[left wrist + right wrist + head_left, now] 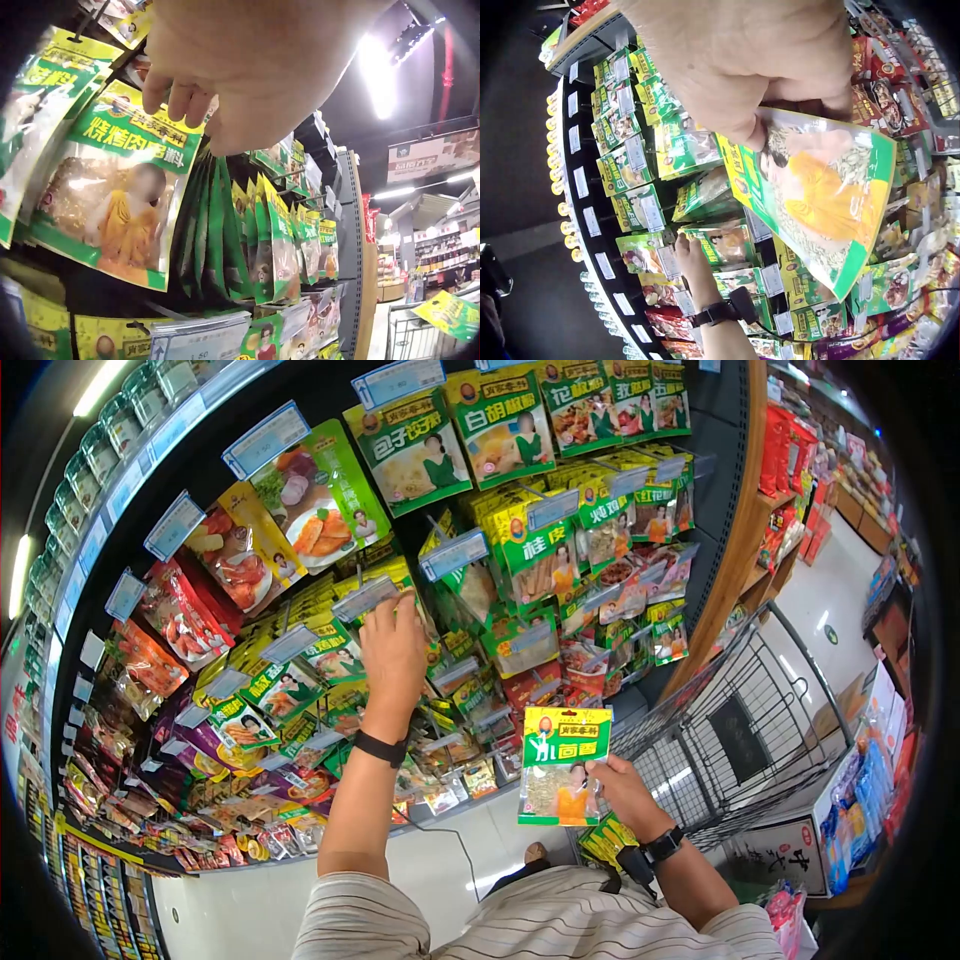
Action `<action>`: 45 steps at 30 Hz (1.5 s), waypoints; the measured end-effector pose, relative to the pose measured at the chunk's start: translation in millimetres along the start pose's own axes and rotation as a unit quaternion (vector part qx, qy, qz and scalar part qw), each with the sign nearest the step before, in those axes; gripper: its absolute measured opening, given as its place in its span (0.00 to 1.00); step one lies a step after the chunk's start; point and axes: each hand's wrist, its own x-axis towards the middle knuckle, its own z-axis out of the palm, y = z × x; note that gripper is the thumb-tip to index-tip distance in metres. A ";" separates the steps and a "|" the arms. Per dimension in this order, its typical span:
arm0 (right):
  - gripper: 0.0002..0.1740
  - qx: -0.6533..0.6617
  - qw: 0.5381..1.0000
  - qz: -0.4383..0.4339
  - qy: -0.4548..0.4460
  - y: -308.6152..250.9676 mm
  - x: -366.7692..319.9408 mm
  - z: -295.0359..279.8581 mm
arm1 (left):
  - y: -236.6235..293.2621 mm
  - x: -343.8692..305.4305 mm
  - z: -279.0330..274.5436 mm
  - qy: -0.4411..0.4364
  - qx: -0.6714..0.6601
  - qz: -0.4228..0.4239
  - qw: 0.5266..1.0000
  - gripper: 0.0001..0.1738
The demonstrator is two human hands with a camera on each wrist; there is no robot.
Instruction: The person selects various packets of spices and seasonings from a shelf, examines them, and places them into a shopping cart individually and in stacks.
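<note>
Spice packet [565,765], green and yellow with a clear window of seeds, is held up before the rack [722,430], the right hand [622,788] with its grip clamped on the lower right edge. It looks light, thin and slippery, so the flat sealed border suits pinching. The left hand [393,650] is raised among the hanging packets [330,655]; I cannot tell whether its grip has closed.

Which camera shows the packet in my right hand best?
The head view: the packet faces it whole, held by the right hand. The right wrist view shows it close but tilted; the left wrist view, only tiny.
</note>
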 end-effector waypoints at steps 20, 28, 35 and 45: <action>0.12 -0.012 0.999 0.001 0.042 10.5 -2.0 6.2 | -63.1 35.5 70.4 0.012 0.110 -0.025 0.994 0.30; 0.11 -0.020 0.998 -0.002 0.056 11.0 -2.2 21.8 | -71.7 44.7 94.0 0.099 0.067 -0.003 0.993 0.28; 0.12 -0.029 0.999 -0.008 0.041 -6.8 -0.9 27.4 | -29.8 43.2 78.7 0.093 -0.390 -0.165 0.901 0.31; 0.12 -0.042 0.996 -0.082 0.010 -46.2 26.2 39.9 | -18.9 55.8 58.5 -0.131 -0.268 -0.254 0.920 0.42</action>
